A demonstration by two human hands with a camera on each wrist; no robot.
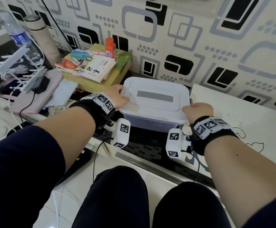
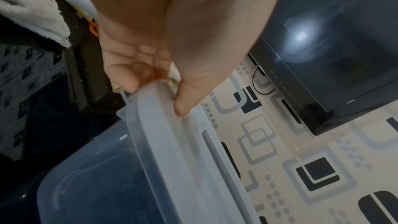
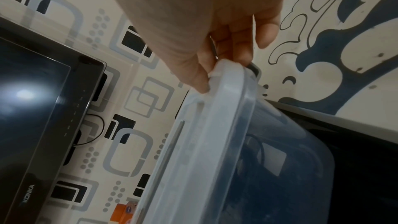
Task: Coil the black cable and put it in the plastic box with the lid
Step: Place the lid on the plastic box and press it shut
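Two hands grip opposite ends of one plastic box [image 1: 152,120], which sits on a dark glossy shelf [image 1: 144,145] at the middle of the head view, its far side near the patterned wall [image 1: 200,38]. The lid [image 1: 155,97] lies on top of the box, white and translucent, with a grey strip across its centre. At 9 o'clock of the lid the left hand [image 1: 117,96] pinches the rim: in the left wrist view the thumb [image 2: 183,105] presses on the lid's top while the curled fingers [image 2: 122,77] hook under its edge. At 4 o'clock of the lid the right hand [image 1: 198,111] pinches the near right corner the same way, thumb [image 3: 200,83] on top and fingers [image 3: 243,52] wrapped below the rim. Through the box's cloudy wall in the right wrist view a thin dark loop shows, which looks like the black cable [image 3: 258,151] lying inside; its shape is too blurred to tell more. At 10 o'clock from the box a stack of books [image 1: 87,66] rests on a yellowish block, with a small orange bottle [image 1: 110,47] just behind them. Further toward 9 o'clock stand a clear water bottle [image 1: 18,35] and a tall beige flask [image 1: 41,35].
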